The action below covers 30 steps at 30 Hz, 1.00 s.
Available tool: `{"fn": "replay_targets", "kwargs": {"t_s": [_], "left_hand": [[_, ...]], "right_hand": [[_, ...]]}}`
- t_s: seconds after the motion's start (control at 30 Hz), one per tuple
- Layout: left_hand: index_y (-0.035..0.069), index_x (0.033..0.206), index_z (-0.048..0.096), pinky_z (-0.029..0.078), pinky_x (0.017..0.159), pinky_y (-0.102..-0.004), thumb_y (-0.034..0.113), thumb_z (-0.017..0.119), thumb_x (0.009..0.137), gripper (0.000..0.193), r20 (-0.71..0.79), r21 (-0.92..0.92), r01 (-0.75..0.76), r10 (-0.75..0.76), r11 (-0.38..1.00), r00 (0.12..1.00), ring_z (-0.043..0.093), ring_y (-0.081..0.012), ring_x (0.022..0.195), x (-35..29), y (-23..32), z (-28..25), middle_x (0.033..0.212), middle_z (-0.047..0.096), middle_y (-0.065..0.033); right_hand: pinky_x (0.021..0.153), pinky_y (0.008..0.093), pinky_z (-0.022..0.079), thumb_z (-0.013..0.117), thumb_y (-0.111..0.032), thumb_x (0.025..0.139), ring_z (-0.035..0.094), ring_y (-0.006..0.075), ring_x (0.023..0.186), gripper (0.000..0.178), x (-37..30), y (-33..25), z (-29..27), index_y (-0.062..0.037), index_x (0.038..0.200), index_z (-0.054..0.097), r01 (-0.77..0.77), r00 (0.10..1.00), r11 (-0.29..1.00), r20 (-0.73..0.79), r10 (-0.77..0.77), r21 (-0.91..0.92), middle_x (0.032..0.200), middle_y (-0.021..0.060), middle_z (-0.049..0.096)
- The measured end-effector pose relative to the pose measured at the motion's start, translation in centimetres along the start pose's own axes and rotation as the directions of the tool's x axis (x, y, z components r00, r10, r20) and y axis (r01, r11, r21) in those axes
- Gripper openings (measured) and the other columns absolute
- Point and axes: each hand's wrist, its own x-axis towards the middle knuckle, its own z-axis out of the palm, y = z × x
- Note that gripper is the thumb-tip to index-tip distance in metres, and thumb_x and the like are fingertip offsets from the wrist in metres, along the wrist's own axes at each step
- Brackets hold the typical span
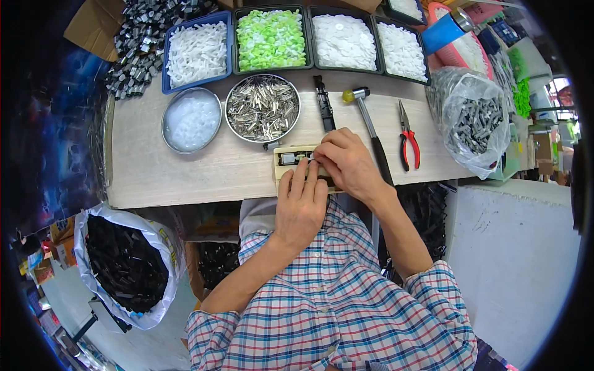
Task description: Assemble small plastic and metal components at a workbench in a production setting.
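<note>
Assembly step, by the look of it: both hands work on a small pale jig block (291,162) at the near edge of the desk (185,167), a dark part seated in it. Left hand (301,207) lies flat, fingers together, pinning the block; right hand (346,162) fingers pinched on something tiny, can't tell what. Next move likely needs precise seating pressure.

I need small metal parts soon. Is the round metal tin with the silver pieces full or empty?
Full. The round tin is heaped with silver metal pieces up to about its rim.
</note>
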Motion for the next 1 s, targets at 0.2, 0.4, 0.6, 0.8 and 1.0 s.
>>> {"fn": "replay_targets", "kwargs": {"t_s": [0.2,0.4,0.6,0.8,1.0], "left_hand": [[-0.001,0.098,0.060,0.038,0.110,-0.0557,0.010,0.063,0.087,0.017,0.061,0.018,0.000,-0.002,1.000,0.998,0.056,-0.0372,0.125,0.3,0.1,-0.2,0.127,0.064,-0.0219],[-0.002,0.095,0.062,0.038,0.112,-0.0559,0.010,0.060,0.084,0.017,0.016,-0.014,-0.001,0.002,1.000,1.000,0.058,-0.0365,0.123,0.4,0.0,-0.1,0.123,0.066,-0.0235],[-0.001,0.093,0.062,0.043,0.107,-0.0529,0.008,0.064,0.082,0.015,-0.036,-0.094,-0.036,0.033,0.995,0.999,0.059,-0.0368,0.118,0.2,-1.0,-0.6,0.116,0.067,-0.0217],[0.001,0.092,0.065,0.051,0.078,-0.0412,-0.003,0.073,0.077,0.018,-0.172,-0.358,0.113,-0.185,0.927,0.968,0.062,-0.0324,0.090,1.0,-1.5,-2.0,0.091,0.061,-0.0129],[-0.001,0.098,0.069,0.051,0.070,-0.0364,-0.007,0.069,0.084,0.015,-0.131,-0.508,0.264,-0.377,0.820,0.917,0.062,-0.0292,0.083,1.0,-1.7,-3.1,0.086,0.060,-0.0118]], "right_hand": [[0.075,0.0407,0.050,0.063,-0.004,0.090,0.064,0.0298,0.084,0.010,4.5,8.9,-5.0,-0.0038,0.099,0.069,-0.259,0.817,0.960,-0.554,0.158,-0.109,0.089,0.0133,0.067],[0.076,0.0485,0.052,0.066,-0.016,0.090,0.065,0.0364,0.084,0.013,7.2,17.9,-8.0,-0.0054,0.096,0.070,-0.542,0.798,0.648,-0.569,0.198,-0.535,0.092,0.0180,0.065],[0.077,0.0490,0.052,0.067,-0.017,0.088,0.065,0.0383,0.087,0.013,7.0,18.0,-7.7,-0.0049,0.091,0.069,-0.496,0.817,0.668,-0.559,0.142,-0.555,0.094,0.0195,0.066],[0.077,0.0483,0.052,0.066,-0.015,0.088,0.064,0.0385,0.088,0.012,7.3,18.1,-8.8,-0.0031,0.089,0.067,-0.403,0.884,0.679,-0.454,0.114,-0.614,0.094,0.0189,0.066],[0.073,0.0463,0.050,0.067,-0.010,0.086,0.063,0.0359,0.081,0.009,5.7,16.7,-7.3,-0.0027,0.088,0.063,-0.346,0.792,0.727,-0.600,-0.113,-0.593,0.087,0.0157,0.064]]}}
